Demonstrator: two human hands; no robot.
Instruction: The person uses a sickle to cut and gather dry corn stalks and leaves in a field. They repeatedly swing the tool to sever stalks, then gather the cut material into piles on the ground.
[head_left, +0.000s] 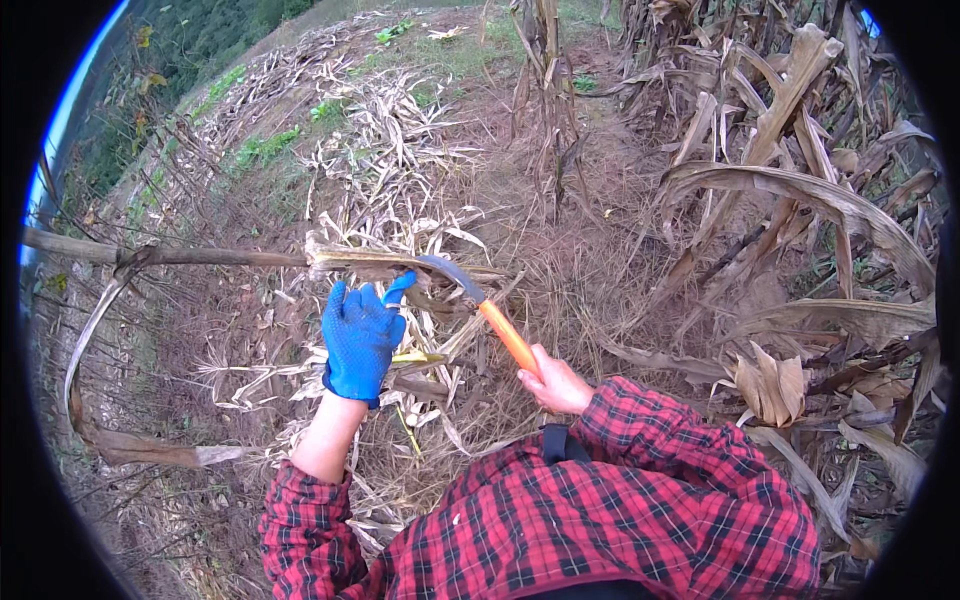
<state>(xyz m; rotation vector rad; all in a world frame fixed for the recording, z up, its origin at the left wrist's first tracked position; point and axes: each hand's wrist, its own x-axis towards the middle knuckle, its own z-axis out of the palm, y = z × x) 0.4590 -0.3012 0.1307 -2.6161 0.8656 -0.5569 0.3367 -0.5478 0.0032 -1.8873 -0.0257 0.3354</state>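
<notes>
My right hand, bare, grips the orange handle of a sickle. The curved metal blade points up and left, its tip end against a dry corn stalk that lies across the view. My left hand, in a blue textured glove, is just below the stalk. Its index finger or thumb stretches towards the blade's tip end, and the other fingers are at the stalk's underside. Whether they hold the stalk cannot be told. A long dry leaf hangs in a curve from the stalk's left part.
Standing dry corn plants with long curled leaves crowd the right side. Another dry stalk rises at the top centre. Cut dry leaves lie in a row on the reddish ground, with thin dead stems at the left.
</notes>
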